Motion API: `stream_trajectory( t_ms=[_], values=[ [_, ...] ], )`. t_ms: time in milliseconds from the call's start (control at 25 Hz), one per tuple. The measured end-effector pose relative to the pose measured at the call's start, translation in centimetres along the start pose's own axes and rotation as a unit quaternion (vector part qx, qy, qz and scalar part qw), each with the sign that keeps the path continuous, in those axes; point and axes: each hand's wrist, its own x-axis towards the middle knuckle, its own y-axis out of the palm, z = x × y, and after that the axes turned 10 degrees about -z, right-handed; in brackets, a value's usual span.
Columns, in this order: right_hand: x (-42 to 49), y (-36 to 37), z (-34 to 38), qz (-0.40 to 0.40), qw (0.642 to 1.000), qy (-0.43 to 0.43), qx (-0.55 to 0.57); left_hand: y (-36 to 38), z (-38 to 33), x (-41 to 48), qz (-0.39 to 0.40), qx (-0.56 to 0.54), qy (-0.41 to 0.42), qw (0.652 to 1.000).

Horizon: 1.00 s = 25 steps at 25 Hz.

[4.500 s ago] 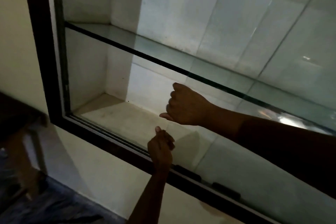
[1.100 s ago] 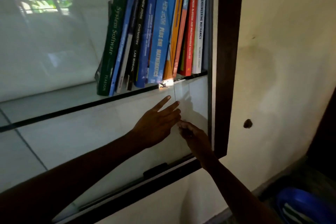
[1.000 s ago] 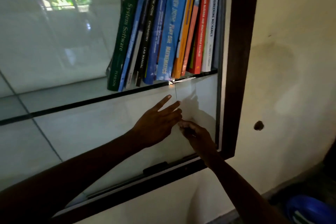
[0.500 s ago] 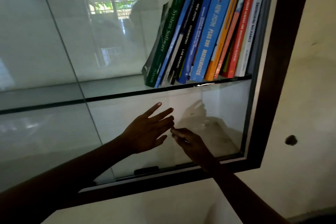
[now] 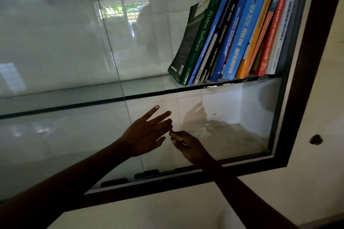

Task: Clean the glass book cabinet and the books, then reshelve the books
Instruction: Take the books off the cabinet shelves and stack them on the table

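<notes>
Both hands up at the glass door [image 5: 232, 126] of the book cabinet [image 5: 307, 80]. Left hand [image 5: 147, 132] open, fingers straight and fanned, laid on or just off the pane. Right hand [image 5: 188, 147] just beside it on the right, fingers curled in toward the pane's upright edge. Nothing plainly held, and too dark to tell a pinch from a touch.

Judging by the pose, sliding the pane aside to reach the shelves. Best done by pressing lightly with the flat left fingers and pushing along the bottom track [image 5: 167, 175], never inward. Keep the right fingertips on the edge only as a guide, clear of the overlap between panes. Slide slowly and evenly, so as not to jolt the glass off its run or shake the books [image 5: 232, 39]. Expect finger smears on the glass, to be wiped off afterwards.

Books at the far right end of the glass shelf [image 5: 149, 96], behind the pane, leaning together toward the cabinet's right side. Readable on the spines, left to right:
- "System Software", with "PEARSON" at the foot
- "NEW JYOTHI CHEMISTRY LAB MANUAL"
- "NEW JYOTHI PLUS ONE MATHEMATICS"
- "LINEAR ALGEBRA AND MULTIVARIABLE CALCULUS"
- "ENGINEERING MECHANICS"

Other spines too small or blurred to read.

Around all this, a dark frame [image 5: 186, 181], then a pale wall [image 5: 325, 182] with a small dark hole [image 5: 315, 139] right of the frame. On the left pane, a reflected window [image 5: 126, 10].
</notes>
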Motion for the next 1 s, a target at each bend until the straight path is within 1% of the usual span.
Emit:
stream_trajectory(
  t_ms=[40,80,120,160,200,240,280,320,360,440,480,600,640,680,760,800,840,880,920,960,1000],
  values=[
    [0.0,-0.5,0.6,0.009,1.000,-0.005,-0.014,-0.1,-0.2,-0.1,-0.004,-0.007,-0.007,1.000],
    [0.3,-1.5,1.3,0.004,1.000,-0.011,-0.023,-0.4,-0.5,0.3,-0.015,-0.024,-0.035,0.999],
    [0.8,-2.9,2.2,-0.022,0.999,-0.014,-0.022,-1.0,-0.9,1.1,-0.038,-0.053,-0.087,0.994],
    [1.5,-4.7,3.1,-0.068,0.998,-0.011,-0.017,-1.8,-1.2,2.3,-0.075,-0.096,-0.161,0.979],
    [2.2,-6.7,4.2,-0.122,0.992,-0.006,-0.010,-2.7,-1.3,3.9,-0.125,-0.160,-0.243,0.949],
    [3.1,-8.8,5.3,-0.171,0.985,0.002,0.003,-3.8,-1.0,6.0,-0.176,-0.238,-0.317,0.901],
    [3.8,-10.7,6.5,-0.202,0.979,0.009,0.025,-4.8,-0.4,8.2,-0.208,-0.319,-0.372,0.847],
    [4.5,-12.5,7.7,-0.219,0.974,0.012,0.059,-5.5,0.3,10.5,-0.229,-0.383,-0.397,0.802],
    [5.3,-14.1,8.7,-0.227,0.969,0.008,0.097,-5.7,1.4,12.9,-0.257,-0.415,-0.407,0.772],
    [7.0,-16.9,10.7,-0.228,0.962,-0.010,0.151,-5.0,4.1,17.1,-0.300,-0.426,-0.435,0.734],
    [7.9,-18.2,11.5,-0.224,0.962,-0.021,0.156,-4.2,5.6,18.7,-0.302,-0.429,-0.456,0.719],
    [9.8,-21.1,13.2,-0.202,0.969,-0.055,0.132,-2.5,8.5,21.3,-0.241,-0.476,-0.509,0.675],
    [10.3,-21.8,13.4,-0.196,0.971,-0.064,0.119,-2.1,8.7,21.5,-0.227,-0.486,-0.512,0.671],
    [10.8,-22.4,13.5,-0.192,0.973,-0.072,0.107,-1.9,8.6,21.6,-0.232,-0.484,-0.508,0.674],
    [11.8,-23.4,13.9,-0.194,0.974,-0.084,0.077,-1.9,8.2,21.6,-0.263,-0.473,-0.503,0.674],
    [12.4,-23.7,14.1,-0.208,0.972,-0.101,0.042,-2.1,8.1,21.4,-0.266,-0.469,-0.513,0.668],
    [13.1,-23.9,14.4,-0.237,0.961,-0.144,-0.020,-2.2,8.3,21.4,-0.265,-0.461,-0.526,0.664],
    [14.0,-24.1,14.8,-0.266,0.932,-0.220,-0.108,-2.2,8.6,21.3,-0.257,-0.445,-0.537,0.669],
    [15.0,-24.1,15.4,-0.271,0.887,-0.312,-0.208,-2.4,8.9,21.1,-0.237,-0.418,-0.541,0.690],
    [16.2,-24.2,16.1,-0.238,0.832,-0.392,-0.313,-2.3,9.2,20.9,-0.215,-0.383,-0.536,0.721],
    [17.2,-24.3,16.7,-0.167,0.775,-0.439,-0.424,-2.3,9.3,20.6,-0.207,-0.354,-0.527,0.744]
  ],
)
